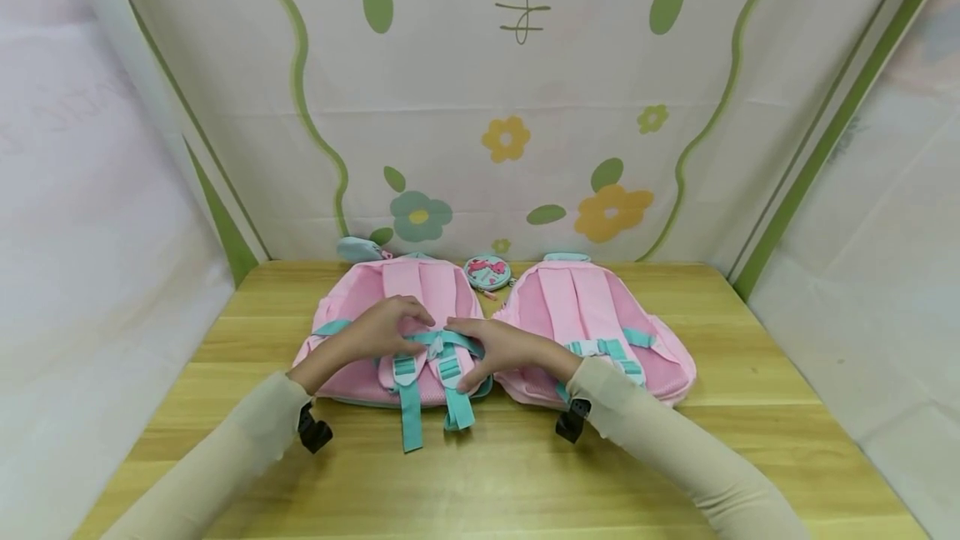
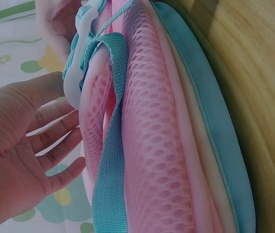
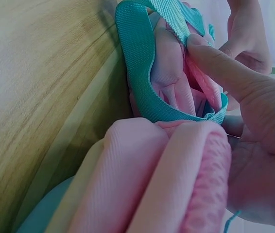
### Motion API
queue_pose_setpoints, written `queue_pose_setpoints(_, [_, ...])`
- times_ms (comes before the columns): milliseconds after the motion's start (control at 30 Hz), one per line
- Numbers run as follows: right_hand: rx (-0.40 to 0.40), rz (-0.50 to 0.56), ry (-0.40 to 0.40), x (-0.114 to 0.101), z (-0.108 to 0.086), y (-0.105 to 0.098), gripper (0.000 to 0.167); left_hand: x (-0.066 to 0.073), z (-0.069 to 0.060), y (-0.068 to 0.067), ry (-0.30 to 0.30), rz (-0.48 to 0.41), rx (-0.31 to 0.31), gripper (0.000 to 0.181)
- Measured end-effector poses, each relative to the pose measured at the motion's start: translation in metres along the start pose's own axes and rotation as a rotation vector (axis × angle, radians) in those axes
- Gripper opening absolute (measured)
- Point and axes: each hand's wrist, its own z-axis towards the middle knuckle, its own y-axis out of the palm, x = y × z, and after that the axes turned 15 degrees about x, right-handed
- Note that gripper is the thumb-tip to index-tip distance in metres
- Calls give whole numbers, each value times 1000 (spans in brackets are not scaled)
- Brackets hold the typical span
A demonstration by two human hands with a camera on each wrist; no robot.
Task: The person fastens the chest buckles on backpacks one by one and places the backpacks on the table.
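Note:
A pink backpack [image 1: 352,290] lies on the table, straps up, with teal webbing and white buckles across its shoulder straps. Over these straps my left hand [image 1: 384,328] reaches from the left, thumb and fingers spread. In the left wrist view its fingers are loosely extended, a fingertip beside the white buckle [image 2: 73,82]. From the right comes my right hand [image 1: 510,347], its thumb and index finger wide apart around the straps. The thumb touches the teal strap [image 3: 174,22] in the right wrist view; part of its other fingers is hidden behind webbing. Two teal strap ends [image 1: 411,417] hang toward me.
A second pink backpack [image 1: 671,357] lies close by on the right, its straps also joined by teal webbing. Between the bags' tops sits a round pouch [image 1: 487,272]; a light blue pouch [image 1: 358,249] is at the back left. Printed cloth walls [image 1: 450,107] enclose the wooden table [image 1: 480,490].

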Motion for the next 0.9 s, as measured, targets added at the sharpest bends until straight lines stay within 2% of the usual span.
queue_pose_setpoints(500, [-10, -8, -16, -1, 0, 0, 101, -5, 3, 4, 45, 31, -1, 26])
queue_pose_setpoints(900, [-2, -5, 2, 0, 0, 1, 101, -7, 0, 4, 35, 61, 18, 30])
